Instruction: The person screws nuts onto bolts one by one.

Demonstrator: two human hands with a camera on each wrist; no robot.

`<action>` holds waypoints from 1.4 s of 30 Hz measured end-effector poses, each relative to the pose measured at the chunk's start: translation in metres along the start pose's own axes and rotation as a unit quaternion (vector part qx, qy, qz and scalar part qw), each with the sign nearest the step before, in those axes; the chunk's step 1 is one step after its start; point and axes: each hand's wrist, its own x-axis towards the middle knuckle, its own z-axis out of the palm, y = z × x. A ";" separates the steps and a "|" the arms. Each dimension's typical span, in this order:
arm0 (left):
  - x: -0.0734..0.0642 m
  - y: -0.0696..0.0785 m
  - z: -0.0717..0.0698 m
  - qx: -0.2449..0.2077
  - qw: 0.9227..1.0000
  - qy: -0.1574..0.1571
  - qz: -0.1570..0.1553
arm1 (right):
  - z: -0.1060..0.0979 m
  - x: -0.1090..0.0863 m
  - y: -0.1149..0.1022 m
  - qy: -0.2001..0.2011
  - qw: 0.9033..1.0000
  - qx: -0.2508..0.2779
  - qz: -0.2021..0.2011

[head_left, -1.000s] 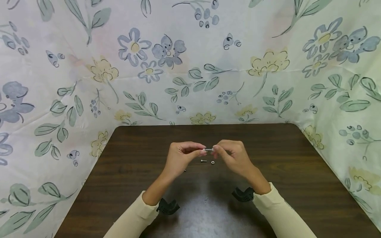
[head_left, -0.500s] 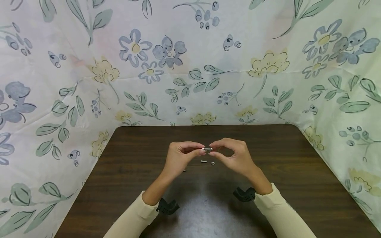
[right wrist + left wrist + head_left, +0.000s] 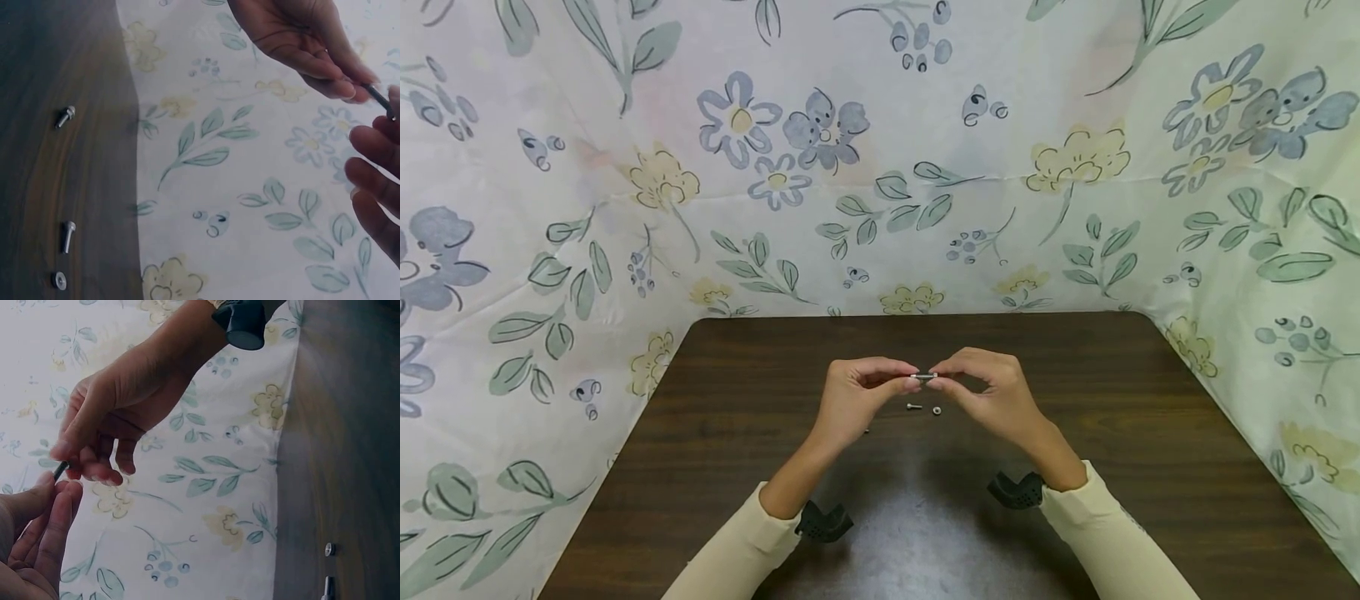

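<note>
A small metal bolt (image 3: pixel 924 377) is held level above the table between both hands. My left hand (image 3: pixel 857 396) pinches one end of it between thumb and fingertips. At the other end, the thumb and index finger of my right hand (image 3: pixel 988 387) pinch the bolt's head. The left wrist view shows the dark shank of the bolt (image 3: pixel 60 469) bridging the two sets of fingertips. In the right wrist view the remaining fingers of the right hand (image 3: pixel 378 165) are spread apart, and the threaded bolt (image 3: pixel 378 99) slants down to its end.
On the dark wooden table (image 3: pixel 1075 417) below the hands lie a loose bolt (image 3: pixel 913 407) and a nut (image 3: pixel 937 411). Another bolt (image 3: pixel 65 117), with a ring-like piece near its head, lies farther left. Floral cloth (image 3: pixel 880 250) surrounds the table's back and sides.
Half a second ago the right thumb and index finger were parted around the bolt's head; now they are closed on it again. The left hand has kept its grip almost in place.
</note>
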 end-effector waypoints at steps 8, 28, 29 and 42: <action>0.000 0.001 0.004 -0.009 1.000 0.001 -0.001 | 0.001 -0.003 -0.002 0.000 1.000 -0.003 0.021; 0.001 -0.001 0.000 -0.013 1.000 0.009 0.003 | -0.002 0.002 -0.002 0.000 1.000 -0.008 -0.002; 0.001 -0.002 0.000 -0.013 1.000 0.009 0.002 | -0.001 0.002 -0.003 0.001 1.000 -0.007 -0.005; -0.001 0.000 0.002 -0.009 1.000 0.007 0.000 | 0.001 0.000 -0.001 0.001 1.000 -0.006 -0.008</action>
